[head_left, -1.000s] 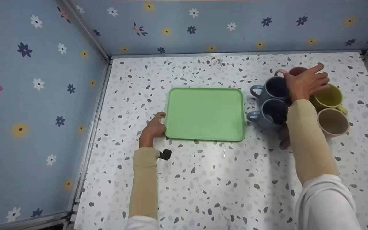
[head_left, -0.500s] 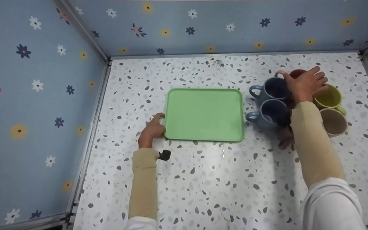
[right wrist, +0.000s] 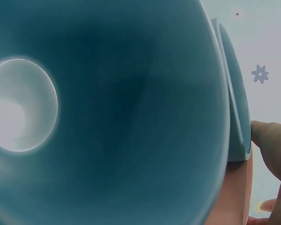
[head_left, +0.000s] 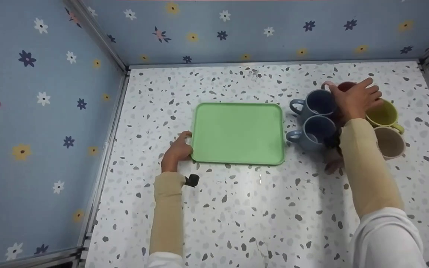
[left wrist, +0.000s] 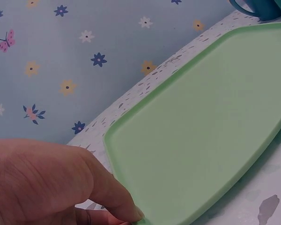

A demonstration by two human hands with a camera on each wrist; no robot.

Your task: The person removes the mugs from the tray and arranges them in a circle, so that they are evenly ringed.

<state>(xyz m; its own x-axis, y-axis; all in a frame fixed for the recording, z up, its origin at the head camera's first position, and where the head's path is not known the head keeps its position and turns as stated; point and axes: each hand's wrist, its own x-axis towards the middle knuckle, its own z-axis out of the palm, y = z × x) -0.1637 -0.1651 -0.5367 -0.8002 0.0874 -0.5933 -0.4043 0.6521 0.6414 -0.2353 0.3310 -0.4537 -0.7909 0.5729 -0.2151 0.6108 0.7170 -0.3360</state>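
Note:
In the head view my left hand (head_left: 178, 149) is at the left edge of a light green rectangular tray (head_left: 238, 134). In the left wrist view its thumb and a finger pinch the tray's rim near a corner. My right hand (head_left: 356, 98) reaches over a pink mug (head_left: 346, 86) with a reddish inside, thumb by its handle and fingers across to the other side. That mug's wall shows beside the hand in the right wrist view. Two blue mugs (head_left: 320, 128) stand left of the right wrist, handles facing the tray. One blue mug (right wrist: 122, 112) fills most of the right wrist view.
A yellow-green mug (head_left: 382, 111) and a beige mug (head_left: 388, 141) stand right of the right forearm. A brownish-pink thing (head_left: 333, 165) is partly hidden beside the sleeve. Blue flowered panels (head_left: 255, 33) wall the speckled tabletop (head_left: 237, 216) at the back and sides.
The right hand has shifted slightly toward me, with the forearm swinging a little to the right. The left hand and tray stay in place.

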